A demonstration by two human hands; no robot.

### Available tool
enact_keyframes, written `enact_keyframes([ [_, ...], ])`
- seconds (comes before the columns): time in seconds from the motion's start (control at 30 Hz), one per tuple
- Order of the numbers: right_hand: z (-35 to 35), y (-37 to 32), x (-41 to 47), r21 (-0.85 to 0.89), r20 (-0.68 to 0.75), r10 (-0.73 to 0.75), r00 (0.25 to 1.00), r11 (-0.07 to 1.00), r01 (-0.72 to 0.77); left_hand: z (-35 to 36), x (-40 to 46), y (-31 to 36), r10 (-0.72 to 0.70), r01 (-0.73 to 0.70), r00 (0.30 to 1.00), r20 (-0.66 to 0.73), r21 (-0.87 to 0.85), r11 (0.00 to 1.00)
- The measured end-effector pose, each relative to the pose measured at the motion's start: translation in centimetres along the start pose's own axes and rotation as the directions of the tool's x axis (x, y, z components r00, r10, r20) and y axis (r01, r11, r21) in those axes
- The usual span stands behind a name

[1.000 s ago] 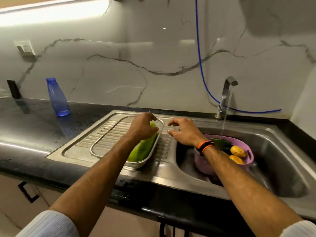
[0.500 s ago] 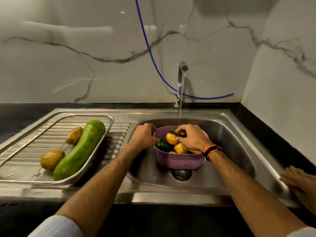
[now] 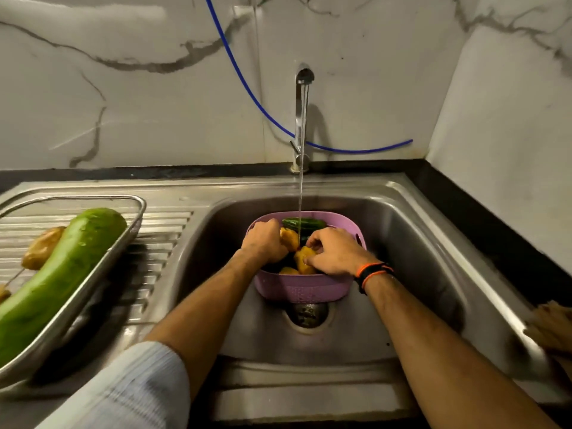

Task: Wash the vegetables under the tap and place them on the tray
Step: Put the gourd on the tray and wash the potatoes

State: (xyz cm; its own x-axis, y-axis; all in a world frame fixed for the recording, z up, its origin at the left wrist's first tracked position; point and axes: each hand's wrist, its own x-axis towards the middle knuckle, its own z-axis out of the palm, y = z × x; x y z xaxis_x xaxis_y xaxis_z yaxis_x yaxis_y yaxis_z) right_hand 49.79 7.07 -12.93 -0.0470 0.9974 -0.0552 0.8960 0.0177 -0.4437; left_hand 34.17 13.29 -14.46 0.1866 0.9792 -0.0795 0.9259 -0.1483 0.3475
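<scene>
A purple basket [image 3: 301, 291] stands in the sink basin [image 3: 411, 243] under the running tap [image 3: 302, 119]. It holds potatoes and a green cucumber [image 3: 305, 223]. My left hand [image 3: 264, 243] grips one potato [image 3: 288, 238] inside the basket. My right hand [image 3: 334, 252] grips another potato [image 3: 305, 261] beside it; the water stream falls between the two hands. On the draining board at the left, a steel tray [image 3: 93, 292] holds a long green gourd [image 3: 58, 274] and a washed potato [image 3: 43, 247].
A blue hose [image 3: 247, 91] hangs along the marble wall behind the tap. Another person's hand [image 3: 551, 329] rests on the sink's right rim. The drain [image 3: 308, 314] lies just in front of the basket. Black countertop borders the sink.
My left hand has gone from the basket's rim into the basket and taken hold of a potato. My right hand stays among the potatoes. The camera has come closer to the sink.
</scene>
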Motion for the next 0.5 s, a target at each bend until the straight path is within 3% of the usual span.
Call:
enact_keyframes([
  [0.2,0.3,0.0,0.3,-0.016,0.012,-0.012,1.000,1.000,0.012,2.2,1.8,1.3,-0.078,0.078,0.997,0.010,-0.009,0.997],
  [0.5,0.7,-0.2,0.3,-0.019,0.031,-0.014,0.999,1.000,0.015,2.7,2.2,0.9,-0.095,0.086,0.992,-0.080,-0.118,0.989],
])
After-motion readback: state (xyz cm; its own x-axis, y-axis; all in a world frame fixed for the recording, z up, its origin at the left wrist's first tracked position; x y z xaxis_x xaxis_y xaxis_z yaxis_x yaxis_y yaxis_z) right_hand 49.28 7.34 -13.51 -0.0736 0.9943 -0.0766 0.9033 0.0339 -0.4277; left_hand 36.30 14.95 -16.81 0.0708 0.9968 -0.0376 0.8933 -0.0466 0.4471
